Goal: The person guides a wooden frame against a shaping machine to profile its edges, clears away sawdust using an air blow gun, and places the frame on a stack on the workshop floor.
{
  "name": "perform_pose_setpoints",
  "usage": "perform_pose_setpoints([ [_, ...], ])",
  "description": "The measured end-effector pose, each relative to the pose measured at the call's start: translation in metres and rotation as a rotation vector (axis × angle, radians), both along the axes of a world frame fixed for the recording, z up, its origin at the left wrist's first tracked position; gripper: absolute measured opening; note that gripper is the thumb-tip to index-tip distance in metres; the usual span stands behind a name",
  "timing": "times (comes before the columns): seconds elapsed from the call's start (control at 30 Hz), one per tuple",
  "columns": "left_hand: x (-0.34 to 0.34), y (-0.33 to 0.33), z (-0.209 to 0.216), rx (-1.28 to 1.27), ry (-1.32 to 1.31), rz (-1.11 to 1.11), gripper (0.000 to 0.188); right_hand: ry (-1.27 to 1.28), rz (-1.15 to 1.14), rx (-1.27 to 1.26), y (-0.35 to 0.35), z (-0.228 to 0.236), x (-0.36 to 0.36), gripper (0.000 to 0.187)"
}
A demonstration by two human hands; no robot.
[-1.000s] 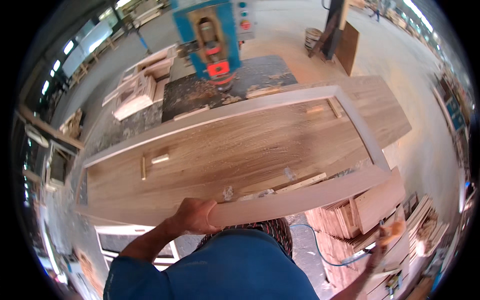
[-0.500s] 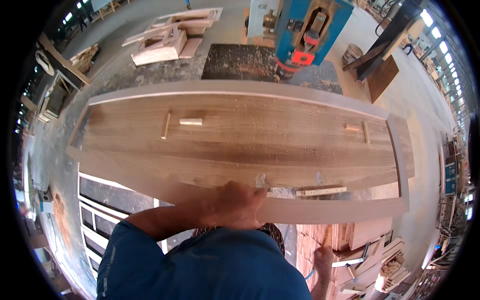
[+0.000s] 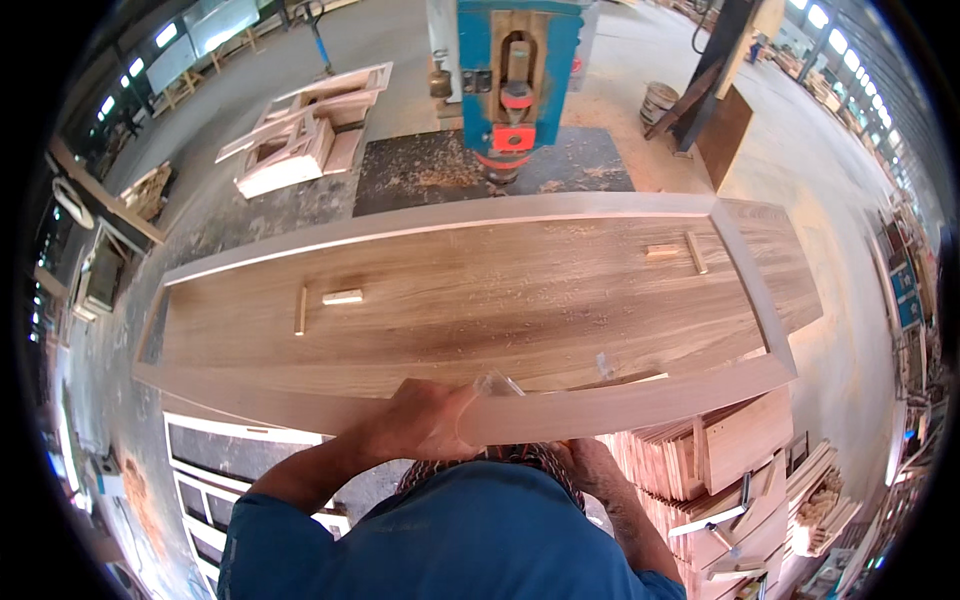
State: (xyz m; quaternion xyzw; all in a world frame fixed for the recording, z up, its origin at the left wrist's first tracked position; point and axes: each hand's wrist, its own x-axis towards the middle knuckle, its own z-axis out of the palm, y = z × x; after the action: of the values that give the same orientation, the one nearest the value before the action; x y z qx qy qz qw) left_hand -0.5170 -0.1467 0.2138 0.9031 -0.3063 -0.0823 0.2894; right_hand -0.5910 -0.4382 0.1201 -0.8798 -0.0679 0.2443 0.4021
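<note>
A long rectangular wooden frame (image 3: 640, 398) lies over a broad wood-grain panel (image 3: 480, 310) in front of me. My left hand (image 3: 425, 418) is closed over the frame's near rail, left of its middle. My right hand (image 3: 585, 465) is low by my waist, just below that rail. Its fingers are hidden by the rail and my body, so what it holds does not show. On the panel lie small wooden strips (image 3: 301, 310), in a pair at the left and another at the right, among scattered shavings.
A blue machine head with a red part (image 3: 513, 138) stands beyond the frame, over a dark plate (image 3: 410, 165). Stacked boards (image 3: 745, 440) with clamps stand at the near right. White slatted frames (image 3: 210, 490) lie at the near left; pale wooden frames (image 3: 300, 140) sit on the floor behind.
My right hand has come in from the stacked boards at the right to my waist. My view has turned, shifting the machine left in it. My left hand remains on the near rail.
</note>
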Motion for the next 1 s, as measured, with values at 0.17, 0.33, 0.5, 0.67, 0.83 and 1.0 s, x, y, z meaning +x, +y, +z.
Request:
perform_pose_setpoints([
  [0.17, 0.001, -0.004, -0.007, 0.072, 0.027, 0.002, 0.056, 0.039, -0.105, -0.437, -0.040, -0.001, -0.001, 0.047],
  [0.33, 0.002, -0.008, -0.015, 0.130, 0.064, -0.001, 0.058, -0.080, -0.769, -0.611, -0.131, -0.009, -0.011, 0.032],
  [0.5, 0.002, -0.013, -0.018, 0.217, 0.081, 0.004, 0.057, -0.214, -1.026, -0.680, -0.177, -0.014, -0.024, 0.033],
  [0.67, 0.002, -0.019, -0.024, 0.264, 0.072, 0.010, 0.060, -0.219, -0.933, -0.389, -0.169, -0.033, -0.022, 0.030],
  [0.83, -0.002, -0.022, -0.032, 0.218, 0.133, 0.037, 0.064, -0.247, -1.196, -0.153, -0.191, -0.044, -0.018, 0.029],
  [1.0, -0.003, -0.024, -0.047, 0.417, 0.212, 0.058, 0.070, -0.030, -0.891, 0.026, -0.187, -0.037, -0.035, 0.038],
])
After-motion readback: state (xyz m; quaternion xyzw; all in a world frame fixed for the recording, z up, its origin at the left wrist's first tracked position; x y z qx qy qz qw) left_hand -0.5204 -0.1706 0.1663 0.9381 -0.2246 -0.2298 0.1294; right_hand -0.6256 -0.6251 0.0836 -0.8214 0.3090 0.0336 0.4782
